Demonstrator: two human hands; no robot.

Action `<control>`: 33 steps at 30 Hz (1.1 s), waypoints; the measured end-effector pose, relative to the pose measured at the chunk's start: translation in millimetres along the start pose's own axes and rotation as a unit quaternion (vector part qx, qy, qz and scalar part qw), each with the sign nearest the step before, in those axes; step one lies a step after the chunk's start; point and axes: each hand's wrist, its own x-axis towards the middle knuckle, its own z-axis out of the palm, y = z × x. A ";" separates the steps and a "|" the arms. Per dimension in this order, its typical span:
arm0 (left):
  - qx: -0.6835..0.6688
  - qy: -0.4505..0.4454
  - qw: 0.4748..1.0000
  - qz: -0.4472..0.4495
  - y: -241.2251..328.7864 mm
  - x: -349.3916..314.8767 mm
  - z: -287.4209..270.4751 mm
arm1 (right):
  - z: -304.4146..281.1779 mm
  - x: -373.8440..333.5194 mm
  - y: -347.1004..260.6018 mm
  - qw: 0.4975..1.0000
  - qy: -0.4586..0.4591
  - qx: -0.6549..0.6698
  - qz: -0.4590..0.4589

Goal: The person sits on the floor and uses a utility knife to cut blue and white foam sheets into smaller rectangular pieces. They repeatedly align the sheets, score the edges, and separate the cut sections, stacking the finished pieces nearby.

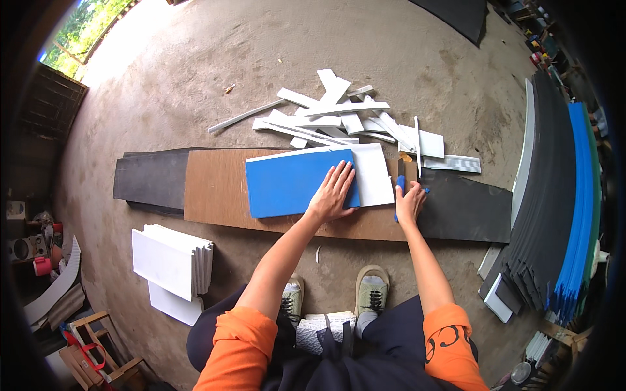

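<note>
A blue foam sheet (pixel 293 186) lies over a white foam sheet (pixel 378 176), whose right part sticks out from under it. Both rest on a brown wooden board (pixel 218 192). Flat on the blue sheet's right end, my left hand (pixel 334 192) presses down with its fingers stretched out. Just right of the white sheet, my right hand (pixel 409 203) is closed around a slim blue-handled tool (pixel 400 185) that looks like a utility knife; its blade cannot be made out. A small brown piece (pixel 408 169) with an orange patch lies just beyond the fingers.
Black sheets (pixel 466 208) lie beneath the board. White offcut strips (pixel 326 114) are heaped beyond it. Stacked white sheets (pixel 171 260) sit at the near left. Black sheets (pixel 535 189) and blue sheets (pixel 577 195) are piled along the right. A wooden stool (pixel 98 352) is at the lower left.
</note>
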 end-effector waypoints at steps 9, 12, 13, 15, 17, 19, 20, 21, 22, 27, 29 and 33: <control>0.014 -0.110 0.989 -0.099 3.0 7.9 -7.9 | 8.0 11.4 16.0 0.995 0.079 0.061 -0.012; -0.009 -0.111 0.982 -0.150 -6.0 -4.0 -5.3 | -22.3 21.0 -23.3 0.833 -0.070 0.446 0.319; -0.026 -0.097 0.983 -0.155 -8.9 -4.0 -3.2 | -27.5 18.5 -33.7 0.716 -0.040 0.606 0.344; -0.054 -0.105 0.980 -0.160 -13.6 -1.5 -3.5 | -25.8 16.5 -34.1 0.581 -0.115 0.709 0.382; -0.069 -0.136 0.974 -0.165 -12.2 2.8 -6.7 | -21.5 13.0 -34.2 0.508 -0.163 0.745 0.400; -0.074 -0.148 0.972 -0.168 -13.3 7.2 -8.6 | -13.9 6.1 -36.7 0.514 -0.187 0.733 0.405; -0.074 -0.145 0.972 -0.170 -12.3 9.5 -8.9 | -9.4 3.8 -38.7 0.517 -0.198 0.727 0.407; -0.077 -0.143 0.971 -0.177 -12.1 6.8 -8.1 | -14.3 0.2 -48.7 0.555 -0.206 0.702 0.396; -0.077 -0.141 0.971 -0.177 -13.3 4.2 -7.8 | -14.2 -2.0 -53.6 0.578 -0.222 0.687 0.380; -0.085 -0.124 0.973 -0.175 -14.2 3.2 -7.2 | -13.7 0.7 -62.8 0.670 -0.279 0.610 0.318; -0.088 -0.122 0.973 -0.176 -13.2 4.3 -7.7 | -13.1 3.6 -68.2 0.708 -0.301 0.567 0.296; -0.089 -0.108 0.975 -0.173 -13.2 3.1 -7.8 | -10.8 8.0 -77.6 0.820 -0.358 0.402 0.194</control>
